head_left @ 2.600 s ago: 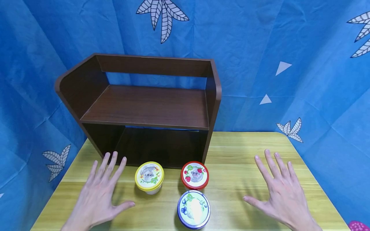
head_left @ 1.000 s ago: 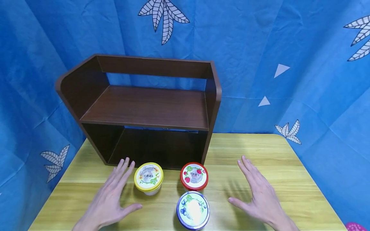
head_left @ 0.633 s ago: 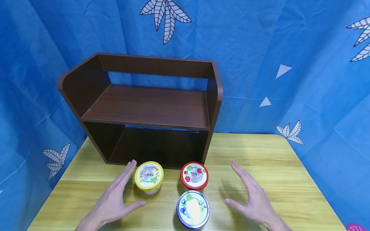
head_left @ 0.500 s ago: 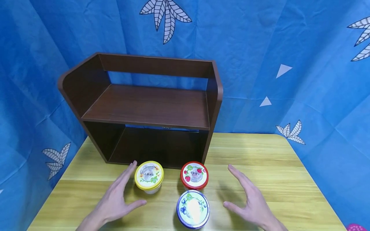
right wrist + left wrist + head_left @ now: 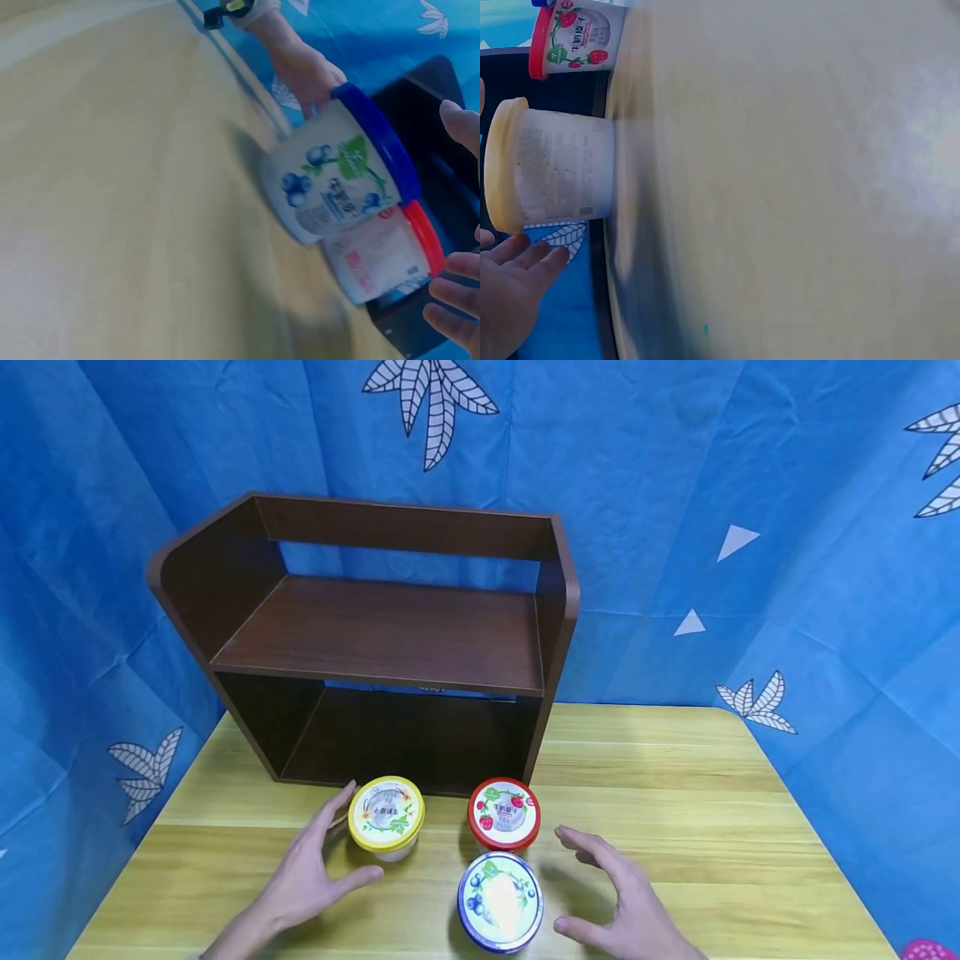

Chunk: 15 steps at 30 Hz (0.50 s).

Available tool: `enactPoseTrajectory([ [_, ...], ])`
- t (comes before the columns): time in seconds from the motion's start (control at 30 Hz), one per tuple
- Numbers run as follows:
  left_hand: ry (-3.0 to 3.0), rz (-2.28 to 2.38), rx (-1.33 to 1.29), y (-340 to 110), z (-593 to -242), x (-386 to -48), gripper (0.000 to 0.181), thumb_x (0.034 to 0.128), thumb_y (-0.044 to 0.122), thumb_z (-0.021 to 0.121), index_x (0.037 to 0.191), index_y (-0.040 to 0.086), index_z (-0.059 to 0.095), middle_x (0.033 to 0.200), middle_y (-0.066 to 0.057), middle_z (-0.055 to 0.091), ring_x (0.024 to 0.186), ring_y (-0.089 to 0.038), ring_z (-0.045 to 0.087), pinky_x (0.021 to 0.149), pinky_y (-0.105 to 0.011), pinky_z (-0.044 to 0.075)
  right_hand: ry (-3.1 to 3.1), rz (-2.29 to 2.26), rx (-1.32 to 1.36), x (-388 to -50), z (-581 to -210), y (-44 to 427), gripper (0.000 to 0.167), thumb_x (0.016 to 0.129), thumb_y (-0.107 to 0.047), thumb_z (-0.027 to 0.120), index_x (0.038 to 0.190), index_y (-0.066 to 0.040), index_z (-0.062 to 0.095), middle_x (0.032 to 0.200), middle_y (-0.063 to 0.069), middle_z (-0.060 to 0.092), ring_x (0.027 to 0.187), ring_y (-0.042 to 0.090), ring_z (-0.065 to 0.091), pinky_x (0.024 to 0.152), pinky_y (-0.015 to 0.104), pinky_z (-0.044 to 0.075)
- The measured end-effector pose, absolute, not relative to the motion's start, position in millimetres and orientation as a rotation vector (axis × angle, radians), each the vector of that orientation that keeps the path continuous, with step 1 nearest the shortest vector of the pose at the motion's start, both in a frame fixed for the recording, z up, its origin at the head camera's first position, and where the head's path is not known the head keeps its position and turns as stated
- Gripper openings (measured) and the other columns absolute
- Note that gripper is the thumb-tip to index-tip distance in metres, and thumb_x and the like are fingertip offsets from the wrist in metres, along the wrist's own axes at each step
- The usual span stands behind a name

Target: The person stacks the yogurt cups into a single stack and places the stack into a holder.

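Note:
Three lidded tubs stand on the wooden table. The yellow-lidded tub (image 5: pixel 386 814) is just right of my left hand (image 5: pixel 303 877), whose fingers reach along its left side with the thumb spread toward me. Whether the fingertips touch it, I cannot tell. In the left wrist view that tub (image 5: pixel 564 165) is upright above the fingers (image 5: pixel 536 259). My right hand (image 5: pixel 618 893), fingers slightly bent and thumb apart, hovers right of the blue-lidded blueberry tub (image 5: pixel 500 902) and holds nothing. Behind the blue-lidded tub is the red-lidded strawberry tub (image 5: pixel 504 814); the right wrist view shows both tubs (image 5: pixel 337 172) close together.
A dark brown two-tier shelf (image 5: pixel 397 631) stands behind the tubs at the table's back left. Wooden tabletop (image 5: pixel 675 777) extends to the right of it. Blue patterned cloth (image 5: pixel 637 485) hangs at the back and sides.
Both hands have moved inward, the left up to the yellow-lidded tub and the right toward the blue-lidded tub. Their spread fingers have drawn together and bent a little. The tubs stay put.

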State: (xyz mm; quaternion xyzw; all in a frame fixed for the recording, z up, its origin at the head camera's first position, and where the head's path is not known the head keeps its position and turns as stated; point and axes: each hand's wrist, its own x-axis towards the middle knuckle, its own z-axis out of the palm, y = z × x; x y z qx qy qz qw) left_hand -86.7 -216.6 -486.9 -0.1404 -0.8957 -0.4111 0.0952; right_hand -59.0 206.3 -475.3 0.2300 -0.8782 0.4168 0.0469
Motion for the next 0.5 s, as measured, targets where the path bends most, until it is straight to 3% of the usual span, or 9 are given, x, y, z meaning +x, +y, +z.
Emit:
enactPoseTrajectory([
  [0.17, -2.616, -1.377, -0.387, -215, -490, -89, 0.112, 0.0731, 0.028, 0.099, 0.162, 0.007, 0.035, 0.156, -0.020, 0.054, 0.138, -0.034, 0.057, 0.112, -0.026, 0.054, -2.713, 1.424, 0.681, -56, -483, 200, 0.085, 0.079, -0.033, 0.093, 0.152, -0.033, 0.050, 0.146, 0.005, 0.067, 0.125, 0.023, 0.067, 0.100, 0.035, 0.061],
  [0.37, -2.650, -1.444, -0.308, -214, -492, -92, 0.111, 0.0742, 0.029, 0.098, 0.162, 0.006, 0.035, 0.152, -0.022, 0.056, 0.137, -0.037, 0.059, 0.111, -0.033, 0.056, -2.702, 1.558, 0.706, -53, -490, 193, 0.086, 0.077, -0.028, 0.095, 0.151, -0.016, 0.054, 0.145, 0.008, 0.067, 0.126, 0.021, 0.068, 0.102, 0.033, 0.060],
  [0.5, -2.658, -1.491, -0.269, -213, -493, -94, 0.110, 0.0757, 0.027, 0.097, 0.162, 0.004, 0.033, 0.155, -0.024, 0.053, 0.137, -0.040, 0.057, 0.111, -0.026, 0.055, -2.781, 1.672, 0.602, -51, -491, 188, 0.086, 0.078, -0.028, 0.094, 0.151, -0.014, 0.053, 0.148, 0.003, 0.065, 0.128, 0.011, 0.066, 0.103, 0.031, 0.059],
])
